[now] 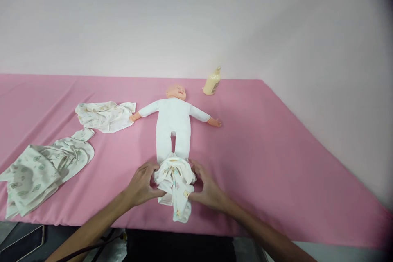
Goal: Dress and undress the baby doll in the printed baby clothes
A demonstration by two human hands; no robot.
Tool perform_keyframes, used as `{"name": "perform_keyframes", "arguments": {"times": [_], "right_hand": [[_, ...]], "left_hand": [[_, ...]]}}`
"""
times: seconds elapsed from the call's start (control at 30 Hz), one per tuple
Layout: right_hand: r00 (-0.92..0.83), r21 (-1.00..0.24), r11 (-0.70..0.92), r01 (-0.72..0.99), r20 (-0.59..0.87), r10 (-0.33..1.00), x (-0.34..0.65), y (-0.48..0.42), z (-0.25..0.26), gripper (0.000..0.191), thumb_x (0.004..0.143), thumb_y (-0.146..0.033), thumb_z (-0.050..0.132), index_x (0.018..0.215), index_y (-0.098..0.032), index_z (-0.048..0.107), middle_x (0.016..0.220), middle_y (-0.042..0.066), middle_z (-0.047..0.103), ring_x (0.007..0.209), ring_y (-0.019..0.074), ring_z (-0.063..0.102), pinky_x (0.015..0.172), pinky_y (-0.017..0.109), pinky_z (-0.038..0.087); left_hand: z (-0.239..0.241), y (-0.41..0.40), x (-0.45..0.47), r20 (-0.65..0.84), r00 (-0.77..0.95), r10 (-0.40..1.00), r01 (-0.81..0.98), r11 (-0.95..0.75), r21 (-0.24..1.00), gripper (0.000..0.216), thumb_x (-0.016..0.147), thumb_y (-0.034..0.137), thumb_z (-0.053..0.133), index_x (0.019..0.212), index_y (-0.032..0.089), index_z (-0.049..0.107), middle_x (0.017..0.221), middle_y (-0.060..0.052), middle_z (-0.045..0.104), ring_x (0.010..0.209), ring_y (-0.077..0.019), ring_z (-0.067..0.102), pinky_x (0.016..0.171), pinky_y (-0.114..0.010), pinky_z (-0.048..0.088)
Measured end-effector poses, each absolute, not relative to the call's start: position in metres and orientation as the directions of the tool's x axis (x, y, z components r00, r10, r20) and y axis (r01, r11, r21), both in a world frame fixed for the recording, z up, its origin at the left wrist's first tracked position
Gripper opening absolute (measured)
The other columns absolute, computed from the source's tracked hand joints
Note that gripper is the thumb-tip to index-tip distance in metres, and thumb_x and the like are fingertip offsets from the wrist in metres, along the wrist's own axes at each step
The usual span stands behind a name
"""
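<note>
A baby doll [173, 120] in a white one-piece lies on its back on the pink-covered table [270, 139], head toward the wall, arms spread. At its feet sits a bunched pair of patterned baby trousers [175, 184]. My left hand [141, 184] grips the left side of the bunched cloth, fingers curled into it. My right hand [206, 186] grips the right side the same way. The doll's feet are hidden under the cloth.
A cream bottle [211, 82] stands tilted near the wall beyond the doll's head. Two patterned cloths lie to the left: one [104, 115] by the doll's arm, a larger crumpled one [43, 172] near the front-left edge. The table's front edge runs just below my hands.
</note>
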State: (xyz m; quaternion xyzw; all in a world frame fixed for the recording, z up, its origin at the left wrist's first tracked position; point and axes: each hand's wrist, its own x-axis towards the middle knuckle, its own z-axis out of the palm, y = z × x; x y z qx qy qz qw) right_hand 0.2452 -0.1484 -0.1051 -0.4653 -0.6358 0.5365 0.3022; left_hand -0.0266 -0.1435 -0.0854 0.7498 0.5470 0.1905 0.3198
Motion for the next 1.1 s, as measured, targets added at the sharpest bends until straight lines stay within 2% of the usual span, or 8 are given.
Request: {"name": "perform_keyframes", "arguments": {"times": [0.17,0.27,0.47,0.67,0.77,0.93,1.0,1.1], "right_hand": [[-0.374,-0.966,0.013,0.259,-0.088,0.923,0.241,-0.161,-0.11,0.073,0.075,-0.026,0.076,0.14,-0.025,0.043,0.14,0.013,0.057,0.126,0.0294,0.059,0.105,0.047,0.05],[-0.362,-0.962,0.034,0.273,-0.07,0.929,0.238,-0.167,-0.108,0.063,0.077,-0.023,0.072,0.135,-0.024,0.049,0.135,0.012,0.061,0.121,0.0286,0.061,0.102,0.046,0.051],[-0.261,-0.951,0.05,0.306,-0.033,0.965,0.228,-0.182,-0.118,0.055,0.078,-0.026,0.071,0.13,-0.025,0.055,0.127,0.012,0.065,0.114,0.0298,0.063,0.097,0.047,0.053],[-0.058,-0.936,-0.027,0.351,-0.051,0.997,0.209,-0.201,-0.131,0.045,0.076,-0.029,0.069,0.119,-0.019,0.062,0.115,0.012,0.069,0.099,0.0292,0.066,0.085,0.045,0.056],[0.01,-0.898,-0.043,0.439,-0.042,0.999,0.201,-0.204,-0.122,0.037,0.076,-0.028,0.067,0.112,-0.018,0.066,0.106,0.011,0.071,0.092,0.0275,0.065,0.08,0.042,0.055],[0.066,-0.825,-0.032,0.565,0.007,0.998,0.196,-0.203,-0.113,0.032,0.067,-0.027,0.074,0.097,-0.017,0.067,0.092,0.01,0.072,0.086,0.0284,0.064,0.074,0.041,0.053],[0.079,-0.804,0.0,0.595,0.058,0.995,0.195,-0.204,-0.115,0.031,0.066,-0.029,0.076,0.093,-0.017,0.066,0.088,0.01,0.072,0.083,0.0285,0.064,0.072,0.04,0.052],[0.073,-0.789,0.077,0.609,0.153,0.986,0.197,-0.205,-0.122,0.025,0.068,-0.033,0.076,0.086,-0.019,0.064,0.082,0.009,0.07,0.078,0.0263,0.063,0.068,0.038,0.051]], "left_hand": [[-0.084,-0.155,-0.025,-0.149,0.297,0.943,0.697,-0.107,0.709,0.033,0.072,0.034,0.075,0.096,0.022,0.056,0.086,-0.001,0.068,0.074,-0.0194,0.059,0.07,-0.033,0.047],[-0.084,-0.165,-0.022,-0.179,0.227,0.957,0.631,-0.004,0.776,0.036,0.075,0.04,0.075,0.1,0.022,0.056,0.09,0.0,0.068,0.075,-0.0184,0.06,0.067,-0.031,0.047],[-0.088,-0.185,-0.01,-0.258,-0.013,0.966,0.517,0.227,0.825,0.039,0.075,0.042,0.075,0.1,0.022,0.053,0.079,0.003,0.065,0.069,-0.016,0.058,0.061,-0.027,0.047],[-0.087,-0.199,0.001,-0.241,-0.194,0.951,0.542,0.308,0.782,0.041,0.073,0.045,0.076,0.098,0.02,0.055,0.072,0.003,0.066,0.063,-0.0172,0.061,0.056,-0.028,0.048],[-0.094,-0.205,0.003,-0.07,-0.186,0.98,0.646,0.176,0.743,0.032,0.078,0.043,0.073,0.091,0.02,0.056,0.066,0.003,0.066,0.055,-0.0163,0.061,0.052,-0.027,0.047],[-0.114,-0.208,-0.005,0.523,0.17,0.836,0.767,-0.445,0.463,0.013,0.091,0.025,0.064,0.084,0.021,0.053,0.063,0.003,0.061,0.051,-0.0131,0.056,0.052,-0.025,0.043],[-0.117,-0.207,-0.01,0.622,0.284,0.73,0.737,-0.581,0.345,0.007,0.091,0.017,0.062,0.092,0.02,0.055,0.068,0.001,0.062,0.057,-0.0142,0.057,0.057,-0.026,0.044],[-0.118,-0.205,-0.017,0.637,0.355,0.684,0.674,-0.659,0.332,0.014,0.089,0.008,0.06,0.096,0.02,0.056,0.074,-0.001,0.061,0.064,-0.0149,0.057,0.061,-0.027,0.046]]}}
